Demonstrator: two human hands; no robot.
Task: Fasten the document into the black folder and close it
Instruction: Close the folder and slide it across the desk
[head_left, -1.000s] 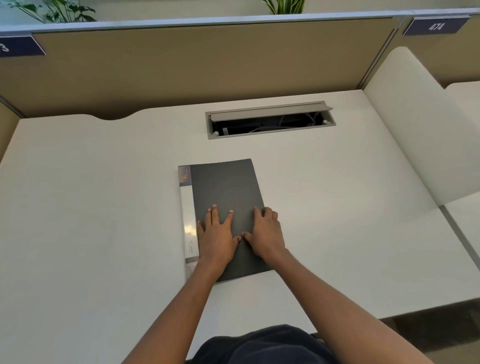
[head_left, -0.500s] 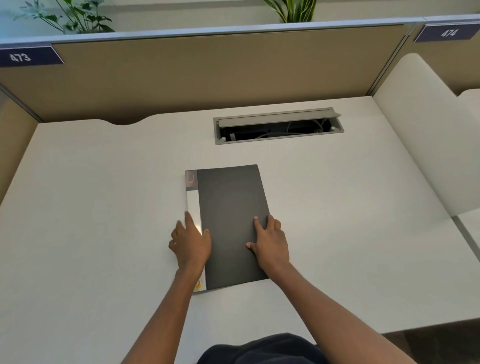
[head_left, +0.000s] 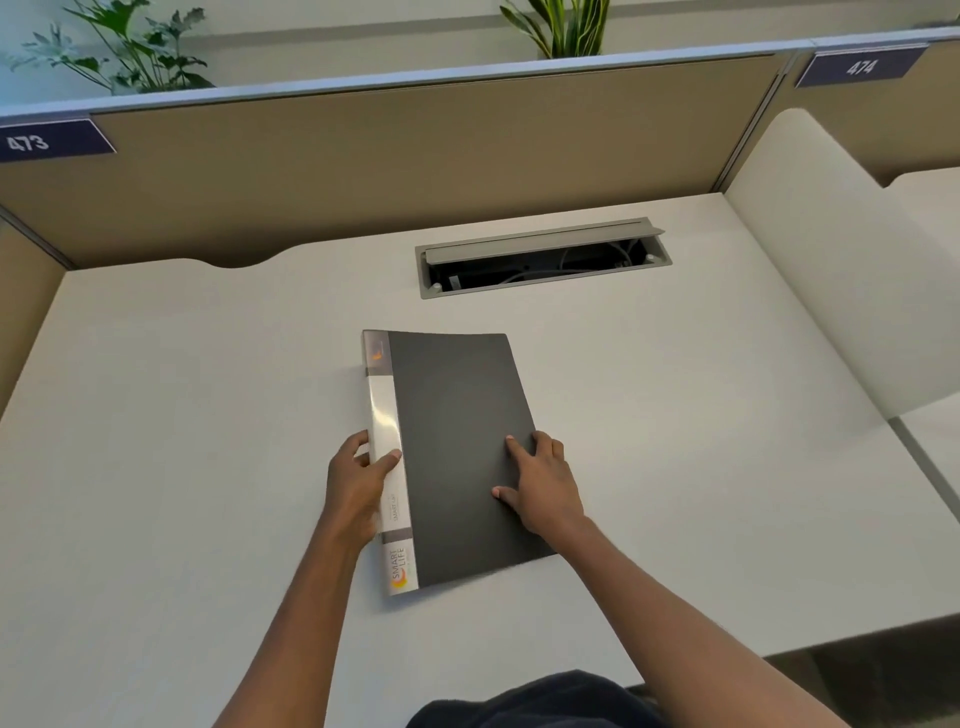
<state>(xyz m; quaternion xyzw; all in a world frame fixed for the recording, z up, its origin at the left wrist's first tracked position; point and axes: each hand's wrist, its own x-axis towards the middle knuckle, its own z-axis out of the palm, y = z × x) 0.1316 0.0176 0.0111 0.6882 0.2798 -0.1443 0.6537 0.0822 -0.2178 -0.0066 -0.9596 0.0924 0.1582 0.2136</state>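
The black folder (head_left: 457, 441) lies closed on the white desk (head_left: 182, 415), its spine with a clear label strip on the left. My left hand (head_left: 358, 483) grips that spine edge, thumb on top and fingers under it, and the left side is tilted up a little. My right hand (head_left: 540, 483) rests on the cover near its right edge, fingers spread. The document is hidden inside the folder.
An open cable tray (head_left: 543, 257) is set into the desk behind the folder. Tan partition panels (head_left: 389, 156) wall the back, and a white curved divider (head_left: 810, 270) stands on the right. The desk's front edge runs close to my body.
My left hand has slid off the cover to the spine and taken hold of it. The folder's left side has lifted slightly. My right hand has stayed on the cover.
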